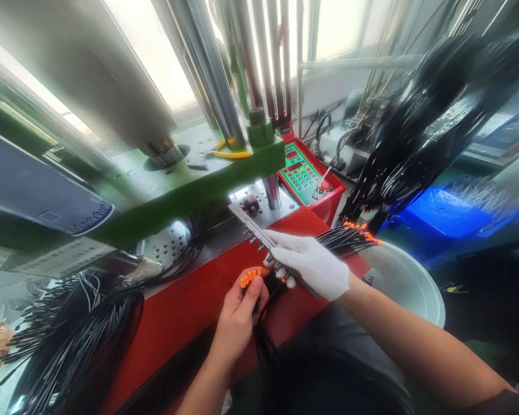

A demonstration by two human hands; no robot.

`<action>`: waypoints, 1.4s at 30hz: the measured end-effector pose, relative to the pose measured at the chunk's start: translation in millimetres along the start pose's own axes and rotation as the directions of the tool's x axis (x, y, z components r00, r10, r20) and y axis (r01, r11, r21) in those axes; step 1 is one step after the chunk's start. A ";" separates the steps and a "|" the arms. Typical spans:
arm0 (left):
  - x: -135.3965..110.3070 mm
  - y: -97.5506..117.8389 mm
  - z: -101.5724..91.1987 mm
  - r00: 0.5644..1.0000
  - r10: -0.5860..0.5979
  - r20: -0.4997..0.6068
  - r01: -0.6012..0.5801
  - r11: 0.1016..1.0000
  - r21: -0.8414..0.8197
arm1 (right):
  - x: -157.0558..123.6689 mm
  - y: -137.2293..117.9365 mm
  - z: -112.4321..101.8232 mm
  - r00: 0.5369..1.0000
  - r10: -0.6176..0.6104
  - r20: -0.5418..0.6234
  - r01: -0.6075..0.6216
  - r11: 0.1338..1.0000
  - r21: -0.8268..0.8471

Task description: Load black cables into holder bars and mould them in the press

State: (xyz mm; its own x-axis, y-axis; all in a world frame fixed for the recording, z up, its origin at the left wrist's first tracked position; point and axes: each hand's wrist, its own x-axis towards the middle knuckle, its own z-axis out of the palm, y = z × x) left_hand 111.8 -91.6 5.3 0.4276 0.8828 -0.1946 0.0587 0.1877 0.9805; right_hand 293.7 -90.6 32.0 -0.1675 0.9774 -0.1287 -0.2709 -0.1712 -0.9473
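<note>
Several black cables with orange ends are pinched between the thumb and fingers of my bare left hand, their ends lined up in a row. My right hand, in a white glove, grips a long metal mould bar with small fittings along its lower edge. The bar slants up to the left over the red machine table. Both hands are close together, the cable ends just below the bar. The gloved fingertips are partly hidden beneath the bar.
A green press plate with yellow-handled pliers on it stands ahead. A red control box is beyond. Black cable bundles lie at left and hang at right. A white tub and blue bin stand right.
</note>
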 end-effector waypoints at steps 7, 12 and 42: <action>-1.5 -5.9 -5.4 0.997 -0.023 0.076 0.029 0.996 -0.080 | 0.8 -4.8 7.2 0.999 -0.009 0.033 0.010 0.999 -0.045; -2.0 -2.7 -7.5 0.997 0.020 0.074 -0.024 0.998 0.063 | 0.7 -6.9 6.4 0.999 -0.003 0.049 0.007 0.997 -0.080; -4.3 2.5 -18.7 0.987 -0.003 0.162 -0.018 0.992 0.126 | -7.6 -14.3 6.2 0.994 0.034 0.103 -0.018 0.988 -0.156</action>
State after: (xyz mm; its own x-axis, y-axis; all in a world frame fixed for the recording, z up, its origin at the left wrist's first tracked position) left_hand 93.2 -86.8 8.1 0.5683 0.8005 -0.1902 0.1646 0.1158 0.9795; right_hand 292.9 -96.4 48.3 -0.2734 0.9531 -0.1302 -0.1167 -0.1672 -0.9790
